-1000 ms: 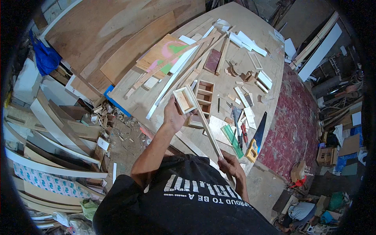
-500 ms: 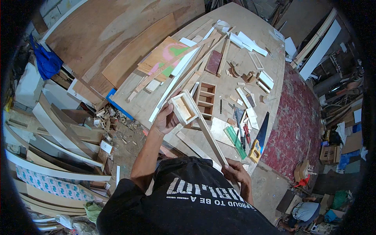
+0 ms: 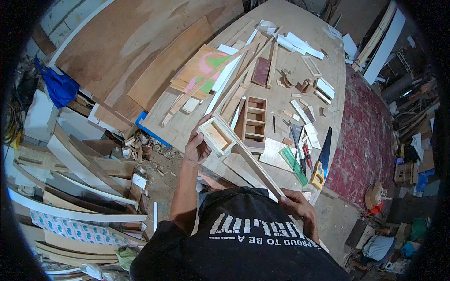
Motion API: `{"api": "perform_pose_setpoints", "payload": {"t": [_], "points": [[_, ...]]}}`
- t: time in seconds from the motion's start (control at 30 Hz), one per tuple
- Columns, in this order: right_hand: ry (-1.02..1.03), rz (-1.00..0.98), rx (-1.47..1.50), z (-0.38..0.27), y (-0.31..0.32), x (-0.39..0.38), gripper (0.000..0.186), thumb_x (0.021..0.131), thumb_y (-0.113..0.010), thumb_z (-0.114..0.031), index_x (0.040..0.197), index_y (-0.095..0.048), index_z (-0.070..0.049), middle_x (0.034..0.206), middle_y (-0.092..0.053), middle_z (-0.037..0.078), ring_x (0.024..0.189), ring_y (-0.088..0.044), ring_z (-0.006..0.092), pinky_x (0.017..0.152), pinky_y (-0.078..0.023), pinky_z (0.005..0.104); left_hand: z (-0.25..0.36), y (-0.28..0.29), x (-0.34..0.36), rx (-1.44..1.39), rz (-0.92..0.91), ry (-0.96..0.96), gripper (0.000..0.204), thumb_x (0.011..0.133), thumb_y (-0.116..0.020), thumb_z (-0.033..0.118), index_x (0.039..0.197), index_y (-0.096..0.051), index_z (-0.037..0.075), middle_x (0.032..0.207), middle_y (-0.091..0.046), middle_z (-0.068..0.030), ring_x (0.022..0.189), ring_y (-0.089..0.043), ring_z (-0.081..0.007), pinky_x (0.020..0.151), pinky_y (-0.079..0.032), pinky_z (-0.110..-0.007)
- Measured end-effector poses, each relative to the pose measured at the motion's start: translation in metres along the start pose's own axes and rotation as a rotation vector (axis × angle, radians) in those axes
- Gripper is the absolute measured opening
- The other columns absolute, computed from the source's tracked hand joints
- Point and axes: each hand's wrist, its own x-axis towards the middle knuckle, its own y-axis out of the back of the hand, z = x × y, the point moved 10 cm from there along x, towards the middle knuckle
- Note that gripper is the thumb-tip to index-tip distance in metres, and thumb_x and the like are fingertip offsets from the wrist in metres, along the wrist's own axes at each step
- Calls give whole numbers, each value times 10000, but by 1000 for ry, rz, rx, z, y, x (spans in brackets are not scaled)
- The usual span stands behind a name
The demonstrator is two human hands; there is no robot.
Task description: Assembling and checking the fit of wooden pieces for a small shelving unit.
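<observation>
My left hand point(image 3: 198, 147) grips a small pale wooden box point(image 3: 209, 139) by its left side, its open face turned up toward me. Against the box's right edge lies a long, narrow wooden strip point(image 3: 258, 165), slanting down to the right. My right hand point(image 3: 297, 202) is closed around the strip's lower end, close to my body. Both pieces are held above the workbench's near edge. Just beyond them stands a wooden tray with dividers point(image 3: 255, 111). Whether the strip is fixed to the box, I cannot tell.
Right of the tray lie a handsaw point(image 3: 322, 161) with a yellow handle, a green ruler point(image 3: 294, 166), red-handled pliers point(image 3: 307, 154) and wood offcuts. Long strips and a painted board point(image 3: 199, 70) cover the bench's left. Curved panels point(image 3: 79, 161) crowd the left floor.
The box and the strip's upper end have shifted slightly left and toward my body, so the strip slants more. Both hands keep their grip. The whole view has shifted a little.
</observation>
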Motion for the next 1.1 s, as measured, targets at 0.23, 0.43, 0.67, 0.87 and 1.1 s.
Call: {"api": "perform_pose_setpoints", "payload": {"t": [0.23, 0.43, 0.67, 0.87, 1.1], "points": [[-31, 17, 0, -4, -3, -5, 413, 1000, -559, -292, 1357, -581, -85, 714, -483, -43, 572, -379, 82, 496, -287, 250, -5, 17, -3, 83, 140, -60, 823, 852, -723, 375, 1458, -357, -45, 1346, -563, -130, 1140, -613, -167, 901, -553, -287], [-23, 13, -90, -3, -1, -7, 415, 1006, -547, -298, 1347, -583, -63, 733, -538, -16, 593, -418, 90, 519, -339, 264, -9, 25, -5, 121, 203, -60, 811, 838, -737, 387, 1431, -396, -49, 1307, -584, -136, 1113, -620, -177, 889, -549, -307], [48, 23, -250, -8, -3, 0, 466, 1004, -524, -390, 1265, -581, -7, 918, -652, 98, 817, -578, 198, 756, -460, 359, -28, 27, 3, 120, 269, -50, 678, 851, -726, 344, 1363, -485, -29, 1175, -642, -118, 1022, -648, -198, 897, -537, -317], [46, 71, -378, -27, -12, 4, 480, 1009, -509, -384, 1321, -506, -19, 1092, -676, 211, 1004, -643, 273, 905, -475, 396, -69, 52, -15, 57, 441, 61, 435, 913, -662, 274, 1285, -558, 73, 1159, -648, -94, 1023, -659, -226, 811, -590, -436], [82, 174, -467, -17, -6, 11, 473, 1007, -529, -302, 1398, -496, -36, 1206, -648, 245, 1092, -654, 348, 928, -514, 432, -107, 86, -62, -6, 575, 218, 370, 981, -580, 301, 1323, -519, 174, 1259, -606, -60, 1100, -635, -255, 791, -593, -477]]}}
